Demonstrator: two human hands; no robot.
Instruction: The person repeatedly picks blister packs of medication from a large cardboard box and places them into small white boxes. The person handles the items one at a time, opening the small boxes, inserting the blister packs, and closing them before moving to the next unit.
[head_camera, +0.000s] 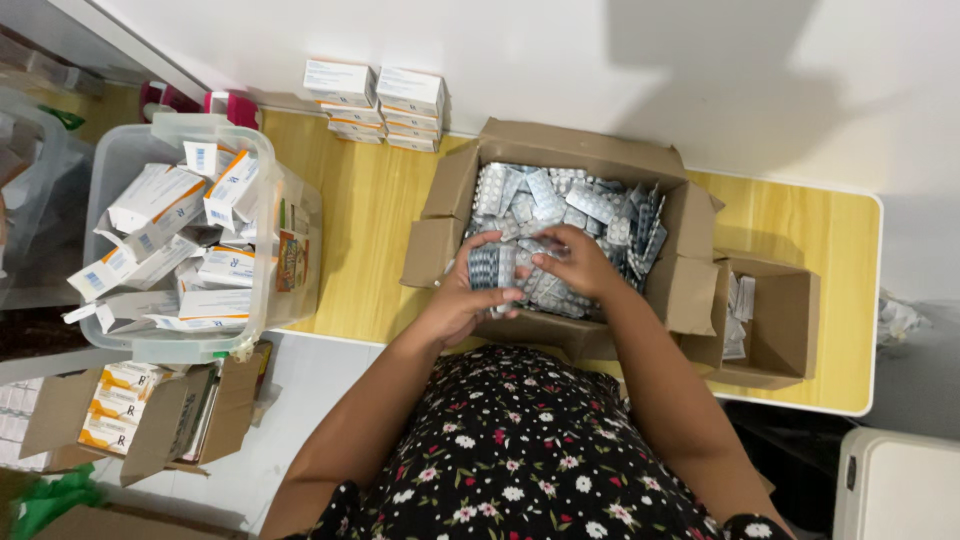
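Head view looks straight down on the open cardboard box (560, 160) on the yellow table (810, 230), and everything is placed from that box. Your left hand (465, 295) sits over its near-left corner, fingers curled around a small stack of blister strips (490, 267) — gripped, not spread. The stack's long axis runs from you toward the box's far wall, and it stands roughly upright in the hand. Your right hand (580, 262) lies just beside it, nearer the box's middle, fingertips pressed down into the loose strips (570, 200); whether it pinches one you cannot tell. Left of the box stands a clear plastic tub (130, 340) — full of white cartons.
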